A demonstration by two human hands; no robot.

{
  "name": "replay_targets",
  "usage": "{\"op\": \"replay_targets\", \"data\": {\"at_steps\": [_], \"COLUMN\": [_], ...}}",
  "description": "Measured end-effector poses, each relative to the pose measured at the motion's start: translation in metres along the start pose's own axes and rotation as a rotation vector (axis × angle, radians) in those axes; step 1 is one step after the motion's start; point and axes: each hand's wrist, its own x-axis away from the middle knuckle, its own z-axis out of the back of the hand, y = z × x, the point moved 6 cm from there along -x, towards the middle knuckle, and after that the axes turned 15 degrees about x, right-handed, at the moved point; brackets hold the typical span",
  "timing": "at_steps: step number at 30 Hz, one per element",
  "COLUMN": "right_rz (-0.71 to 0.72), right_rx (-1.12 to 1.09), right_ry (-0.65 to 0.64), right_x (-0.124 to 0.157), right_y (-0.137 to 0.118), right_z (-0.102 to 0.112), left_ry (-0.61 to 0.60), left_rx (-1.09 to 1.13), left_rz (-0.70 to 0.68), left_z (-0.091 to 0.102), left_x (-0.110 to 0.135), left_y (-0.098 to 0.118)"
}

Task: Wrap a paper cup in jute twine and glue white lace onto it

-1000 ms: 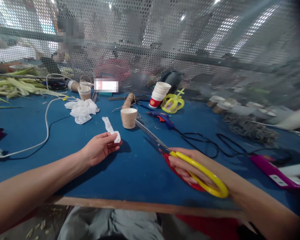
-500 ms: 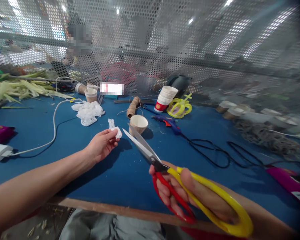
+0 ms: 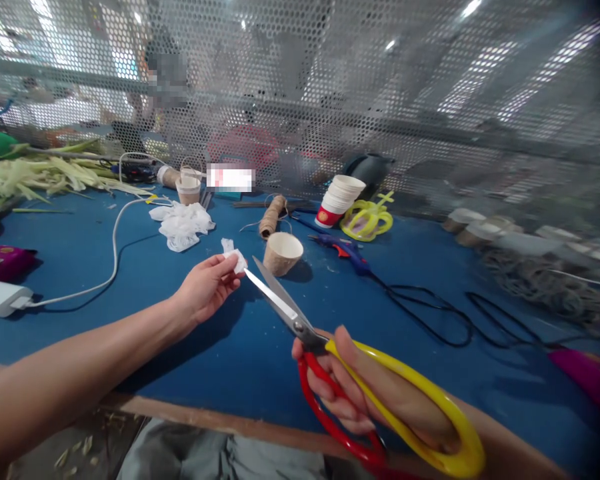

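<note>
Blue table (image 3: 215,373), scissors (image 3: 301,330) in right grip (image 3: 387,387)

I count one pair of scissors (image 3: 300,327), one white strip (image 3: 239,263), one twine spool (image 3: 272,217), one glue gun (image 3: 349,253), one yellow frame (image 3: 371,212) and one white adapter (image 3: 3,299). There are two purple objects (image 3: 10,262) (image 3: 585,375), two single brown-sided cups (image 3: 279,261) (image 3: 189,195) and one cup stack (image 3: 336,203). The blurred pieces (image 3: 480,227) cannot be counted.
</note>
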Motion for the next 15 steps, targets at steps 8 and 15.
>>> {"op": "replay_targets", "data": {"at_steps": [8,15], "right_rz": [-0.012,0.002], "right_rx": [-0.063,-0.085], "right_ry": [-0.019,-0.043], "right_x": [-0.005,-0.007], "right_y": [-0.002,-0.005], "right_z": [-0.002,-0.010], "left_ry": [-0.037,-0.054], "left_rx": [0.000,0.007], "left_rz": [-0.020,-0.038], "left_z": [-0.002,-0.003], "left_x": [0.002,0.004], "left_y": [-0.003,-0.004]}}
